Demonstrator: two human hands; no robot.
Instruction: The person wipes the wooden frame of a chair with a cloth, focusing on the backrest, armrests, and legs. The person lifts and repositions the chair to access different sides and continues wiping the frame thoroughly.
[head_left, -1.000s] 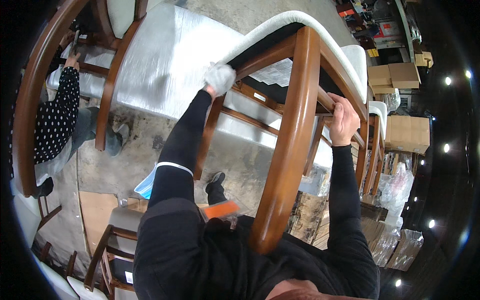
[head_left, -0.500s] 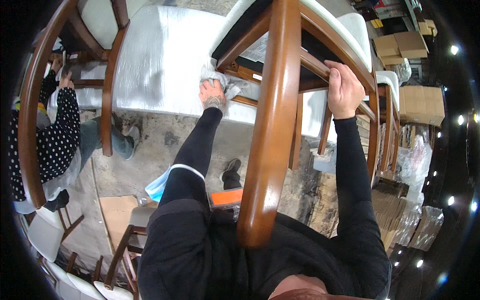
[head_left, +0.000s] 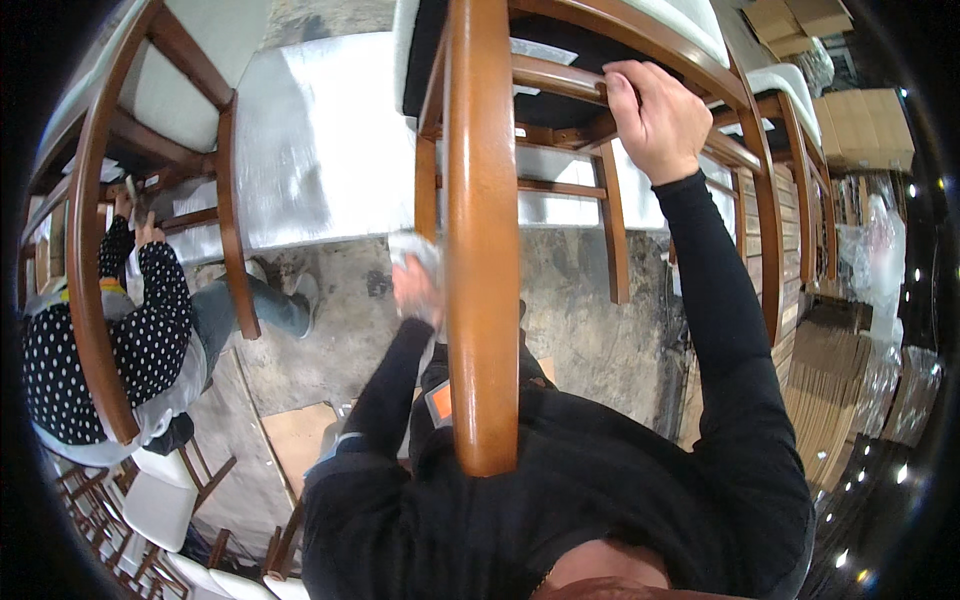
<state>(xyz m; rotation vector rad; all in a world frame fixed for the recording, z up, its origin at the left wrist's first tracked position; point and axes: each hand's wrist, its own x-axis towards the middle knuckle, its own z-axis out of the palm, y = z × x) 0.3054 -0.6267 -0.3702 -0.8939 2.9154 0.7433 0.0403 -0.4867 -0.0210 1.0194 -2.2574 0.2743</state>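
Note:
A brown wooden chair (head_left: pixel 482 230) with a white padded seat is tipped toward me, its curved back rail running down the middle of the view. My right hand (head_left: pixel 655 120) grips a wooden rail of the chair frame at the upper right. My left hand (head_left: pixel 418 290) holds a white cloth (head_left: pixel 412 247) beside the left side of the chair's back rail, partly hidden behind it.
A white-covered table (head_left: pixel 320 140) lies under the chair. At the left another person in a dotted top (head_left: pixel 140 330) handles a second wooden chair (head_left: pixel 95 230). Cardboard boxes (head_left: pixel 860 130) and wrapped stacks stand at the right. More chairs (head_left: pixel 170 500) sit lower left.
The chair has swung closer and more upright in view. My left hand with the cloth came down from the upper frame to beside the back rail. My right hand kept its grip.

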